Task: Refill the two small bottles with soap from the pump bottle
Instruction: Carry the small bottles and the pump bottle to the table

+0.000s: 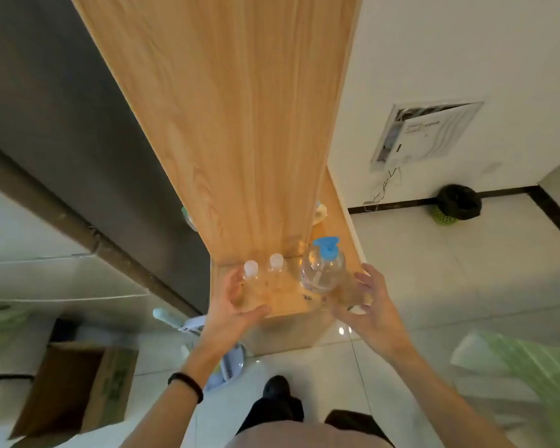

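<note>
Head view: I see the pump bottle point(322, 270), clear with a blue pump top, standing on the near end of the wooden desk point(233, 124), toward its right edge. Two small bottles with pale caps stand just left of it: the left small bottle point(250, 273) and the right small bottle point(277, 266), side by side, caps on. My left hand point(236, 302) is spread, fingers released, cupped beside the left small bottle; I cannot tell if it touches. My right hand point(366, 302) is likewise released, fingers splayed just right of the pump bottle, not gripping it. A dark band point(185, 384) sits on the left wrist. Beyond: tiled floor point(434, 270), a cardboard box point(75, 383) lower left, a black-lined bin point(458, 203) by the wall.
</note>
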A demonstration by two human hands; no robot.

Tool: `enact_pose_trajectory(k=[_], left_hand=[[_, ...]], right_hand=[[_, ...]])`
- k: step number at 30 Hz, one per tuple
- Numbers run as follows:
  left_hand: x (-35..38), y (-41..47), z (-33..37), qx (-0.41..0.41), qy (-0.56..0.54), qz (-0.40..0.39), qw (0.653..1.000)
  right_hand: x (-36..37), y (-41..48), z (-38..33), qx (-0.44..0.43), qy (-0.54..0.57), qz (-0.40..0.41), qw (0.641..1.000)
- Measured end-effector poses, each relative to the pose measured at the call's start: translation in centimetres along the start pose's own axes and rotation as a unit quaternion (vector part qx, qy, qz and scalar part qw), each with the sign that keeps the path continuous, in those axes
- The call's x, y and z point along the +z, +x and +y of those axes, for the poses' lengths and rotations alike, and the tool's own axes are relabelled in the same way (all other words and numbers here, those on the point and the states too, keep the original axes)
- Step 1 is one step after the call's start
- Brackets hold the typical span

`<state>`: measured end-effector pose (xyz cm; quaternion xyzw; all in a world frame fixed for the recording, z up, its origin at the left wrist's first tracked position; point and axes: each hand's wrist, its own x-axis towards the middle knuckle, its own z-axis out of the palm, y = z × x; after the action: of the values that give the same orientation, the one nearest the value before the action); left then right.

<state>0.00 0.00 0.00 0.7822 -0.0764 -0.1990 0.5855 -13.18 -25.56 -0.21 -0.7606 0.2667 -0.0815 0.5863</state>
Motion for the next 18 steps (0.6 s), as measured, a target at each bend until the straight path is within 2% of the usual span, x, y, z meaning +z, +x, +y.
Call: enact_pose_trajectory(k=[4, 11, 18], left_hand=[[0.4, 2.8, 0.2, -0.036, 0.015, -0.037, 0.999], [0.8, 5.3, 1.1, 0.018, 0.064, -0.082, 0.994], [2.6, 5.7, 0.6, -0.049, 0.063, -0.075, 0.994]], right_hand=[[1.4, 1.9, -1.0, 0.017, 0.009, -0.021, 1.000], [2.7, 4.2, -1.8, 0.019, -0.002, -0.036, 0.999], [3.0, 5.2, -1.9, -0.028, -0.061, -0.006, 0.998]])
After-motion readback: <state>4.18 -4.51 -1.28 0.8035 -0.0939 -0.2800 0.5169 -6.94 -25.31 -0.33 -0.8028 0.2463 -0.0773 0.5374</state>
